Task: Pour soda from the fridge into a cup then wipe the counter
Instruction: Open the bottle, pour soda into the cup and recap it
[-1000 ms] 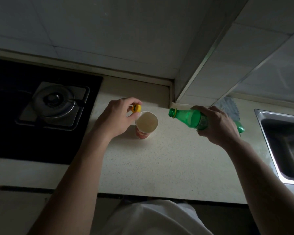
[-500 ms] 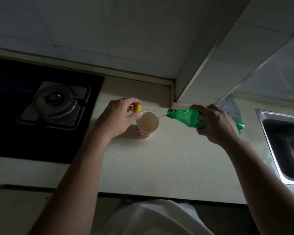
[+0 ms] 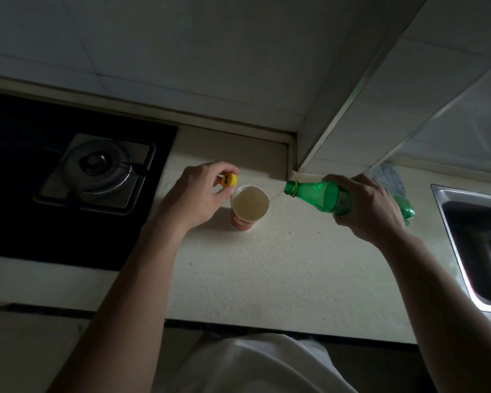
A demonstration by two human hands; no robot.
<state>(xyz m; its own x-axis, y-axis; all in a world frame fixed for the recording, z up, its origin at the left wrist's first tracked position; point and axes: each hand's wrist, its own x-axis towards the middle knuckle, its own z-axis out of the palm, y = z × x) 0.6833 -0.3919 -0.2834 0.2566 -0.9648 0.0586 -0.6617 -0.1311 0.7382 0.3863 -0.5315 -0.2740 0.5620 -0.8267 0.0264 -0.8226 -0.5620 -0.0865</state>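
- The tabletop (image 3: 281, 265) is pale speckled stone, smooth and hard. It runs between a black glass gas hob (image 3: 97, 168) on the left and a steel sink (image 3: 448, 236) on the right.
- The green plastic soda bottle (image 3: 315, 194) is tipped almost level above the tabletop, its open mouth just right of the cup. A thin stream (image 3: 275, 195) crosses to the cup's rim.
- The right grip (image 3: 372, 208) wraps the bottle's labelled belly. I judge the bottle light and thin-walled, so a hard squeeze would surge the flow. Mid-body looks the sound place to hold it.
- A bluish-grey cloth (image 3: 387, 177), seemingly soft, lies at the far right behind that hand.
- The left grip (image 3: 193, 197) sits just left of the cup; whether it touches the cup I cannot tell.
- The red-printed paper cup (image 3: 248, 211) stands upright on the tabletop, pale inside. It is probably light, crushable and easily tipped, so it is best held low on the wall.
- A small yellow cap (image 3: 229, 180) is pinched between the left thumb and fingers.
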